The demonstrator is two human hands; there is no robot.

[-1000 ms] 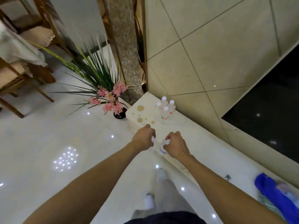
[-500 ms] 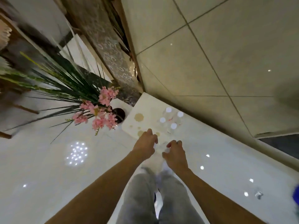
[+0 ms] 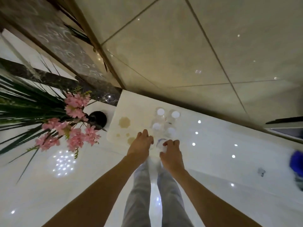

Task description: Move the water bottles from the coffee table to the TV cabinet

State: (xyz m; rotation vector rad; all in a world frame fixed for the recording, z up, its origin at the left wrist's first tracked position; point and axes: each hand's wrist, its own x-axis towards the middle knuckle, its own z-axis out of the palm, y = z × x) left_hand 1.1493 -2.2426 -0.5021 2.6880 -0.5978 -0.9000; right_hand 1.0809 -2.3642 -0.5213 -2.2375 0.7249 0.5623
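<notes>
Several clear water bottles with white caps [image 3: 165, 122] stand in a tight group on the white TV cabinet [image 3: 221, 145], near its left end. Just in front of them my right hand [image 3: 170, 153] is shut on another clear bottle with a blue label [image 3: 161, 143], seen from above. My left hand [image 3: 141, 145] is beside it, fingers curled down over the cabinet top; a bottle in it is mostly hidden under the hand, only a pale edge shows.
A black pot [image 3: 98, 118] with pink flowers [image 3: 73, 128] and long green leaves stands on the floor left of the cabinet. A tiled wall [image 3: 180, 54] rises behind. A blue object [image 3: 296, 163] lies at the cabinet's right. My legs are below.
I have stepped closer and the view has tilted down over the cabinet. Both hands have moved forward, close to the standing bottles, still holding what they held.
</notes>
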